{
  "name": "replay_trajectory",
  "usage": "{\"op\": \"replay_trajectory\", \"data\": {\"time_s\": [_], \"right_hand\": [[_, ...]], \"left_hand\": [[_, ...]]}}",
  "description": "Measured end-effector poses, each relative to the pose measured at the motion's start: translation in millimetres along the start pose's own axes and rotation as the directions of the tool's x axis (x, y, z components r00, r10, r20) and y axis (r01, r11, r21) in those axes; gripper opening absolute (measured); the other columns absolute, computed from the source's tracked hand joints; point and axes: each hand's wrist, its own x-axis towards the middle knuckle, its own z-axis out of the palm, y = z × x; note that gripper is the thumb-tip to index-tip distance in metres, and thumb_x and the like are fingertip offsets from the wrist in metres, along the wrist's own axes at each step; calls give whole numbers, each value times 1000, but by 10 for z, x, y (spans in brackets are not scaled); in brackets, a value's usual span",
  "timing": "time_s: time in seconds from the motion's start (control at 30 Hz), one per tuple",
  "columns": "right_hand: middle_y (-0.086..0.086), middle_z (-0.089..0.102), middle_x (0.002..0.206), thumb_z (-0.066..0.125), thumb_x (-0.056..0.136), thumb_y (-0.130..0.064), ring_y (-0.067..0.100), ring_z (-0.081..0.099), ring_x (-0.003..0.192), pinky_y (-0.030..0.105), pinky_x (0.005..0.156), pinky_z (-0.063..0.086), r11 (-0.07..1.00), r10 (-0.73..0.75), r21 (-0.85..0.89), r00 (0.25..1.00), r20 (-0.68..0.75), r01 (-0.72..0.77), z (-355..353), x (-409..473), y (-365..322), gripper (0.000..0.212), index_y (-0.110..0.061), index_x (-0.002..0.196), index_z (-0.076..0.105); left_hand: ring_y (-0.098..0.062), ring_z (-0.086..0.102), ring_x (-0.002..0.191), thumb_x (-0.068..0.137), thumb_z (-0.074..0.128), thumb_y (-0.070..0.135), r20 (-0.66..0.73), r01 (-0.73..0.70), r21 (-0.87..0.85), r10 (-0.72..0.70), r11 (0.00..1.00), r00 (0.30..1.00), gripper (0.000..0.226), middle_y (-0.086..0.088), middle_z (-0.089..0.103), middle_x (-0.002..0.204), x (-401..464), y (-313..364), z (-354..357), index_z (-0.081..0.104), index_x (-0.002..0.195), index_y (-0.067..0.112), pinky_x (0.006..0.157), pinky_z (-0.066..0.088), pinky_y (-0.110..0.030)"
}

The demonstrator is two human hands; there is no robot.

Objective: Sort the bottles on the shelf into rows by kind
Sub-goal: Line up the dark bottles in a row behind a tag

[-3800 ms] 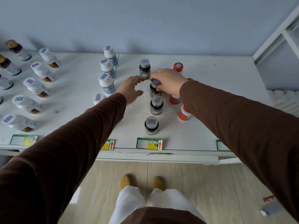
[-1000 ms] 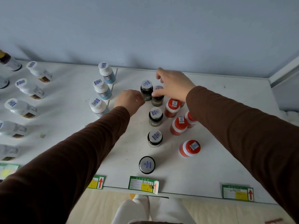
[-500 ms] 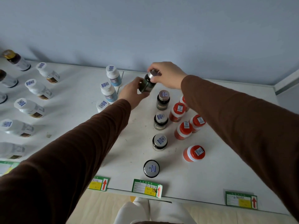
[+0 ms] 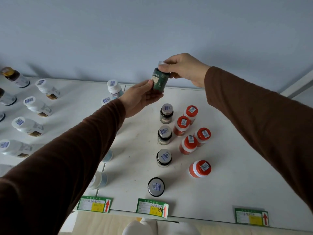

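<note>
Both my hands hold one dark green bottle (image 4: 159, 81) in the air above the back of the white shelf (image 4: 237, 175). My right hand (image 4: 183, 68) grips its silver cap from above. My left hand (image 4: 141, 97) pinches its lower body from the left. Below it, several dark silver-capped bottles (image 4: 166, 113) stand in a row running toward the front edge. To their right stand several orange bottles (image 4: 188, 145) in a loose cluster. Blue-labelled white bottles (image 4: 114, 89) stand left of centre, partly hidden by my left arm.
White bottles with brown bases (image 4: 38, 106) form rows on the left part of the shelf, with amber-capped bottles (image 4: 15, 77) at the far left back. Green price tags (image 4: 152, 207) line the front edge. A blue-grey wall (image 4: 152, 31) stands behind the shelf.
The dark green bottle has risen off the back of the shelf and been tilted between both hands. The camera has moved closer and looks higher.
</note>
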Motion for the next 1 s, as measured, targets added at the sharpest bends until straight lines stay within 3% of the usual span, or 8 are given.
{"op": "replay_trajectory", "data": {"time_s": [0.13, 0.27, 0.37, 0.5, 0.63, 0.73, 0.87, 1.0], "right_hand": [[-4, 63, 108, 71, 89, -25, 7, 57, 89, 18, 76, 42, 953, -135, -277, 990, -31, 122, 30, 37, 187, 33, -18, 120, 66], [-1, 63, 117, 71, 86, -26, 16, 56, 96, 28, 82, 40, 826, -187, -543, 982, -9, 152, 120, 52, 449, 35, -21, 120, 63], [4, 61, 117, 69, 87, -25, 23, 57, 102, 29, 81, 37, 745, -189, -647, 981, 29, 163, 203, 74, 623, 36, -21, 121, 61], [6, 60, 117, 68, 87, -25, 27, 58, 104, 32, 83, 39, 702, -194, -689, 979, 61, 182, 272, 96, 746, 38, -19, 124, 60], [7, 60, 116, 66, 87, -22, 28, 59, 100, 32, 79, 40, 662, -210, -722, 975, 79, 201, 309, 101, 834, 39, -18, 125, 59], [8, 58, 122, 66, 89, -21, 28, 58, 107, 34, 85, 42, 665, -178, -726, 981, 73, 175, 312, 56, 880, 47, -18, 134, 54], [7, 53, 137, 60, 95, -22, 26, 52, 123, 35, 100, 39, 735, -204, -662, 979, -9, 147, 227, -150, 828, 50, -19, 144, 47], [5, 54, 134, 57, 97, -23, 24, 49, 123, 34, 102, 39, 770, -301, -622, 941, -156, 143, 113, -630, 686, 39, -20, 135, 55]], "left_hand": [[-18, 58, 106, 100, 48, 12, -123, -24, 287, 62, 958, 990, 35, -12, 60, 119, 180, -82, 13, 47, 135, 5, 102, 46, -29], [-17, 56, 98, 93, 58, 9, -208, 40, 717, 159, 696, 965, 39, -9, 60, 119, 343, -162, 6, 53, 132, 10, 73, 47, -12], [-22, 58, 108, 92, 61, 14, -223, 107, 863, 184, 493, 957, 40, -10, 60, 126, 377, -230, -52, 55, 131, 11, 94, 48, -30], [-24, 55, 116, 90, 62, 21, -230, 154, 931, 204, 331, 952, 39, -7, 60, 126, 326, -257, -66, 57, 128, 15, 101, 43, -37], [-23, 55, 115, 90, 63, 23, -227, 159, 944, 220, 290, 949, 37, -6, 60, 125, 276, -273, -35, 58, 126, 16, 99, 43, -35], [-22, 55, 115, 90, 62, 24, -222, 156, 950, 236, 271, 946, 37, -6, 60, 125, 216, -283, -4, 59, 126, 17, 98, 42, -32], [-22, 55, 114, 89, 63, 24, -202, 132, 962, 303, 238, 931, 36, -5, 59, 125, 50, -257, 77, 59, 125, 18, 98, 42, -33], [-24, 53, 116, 89, 62, 24, -136, 76, 984, 400, 162, 906, 35, -7, 58, 124, -204, -158, 299, 59, 124, 19, 99, 39, -33]]}}
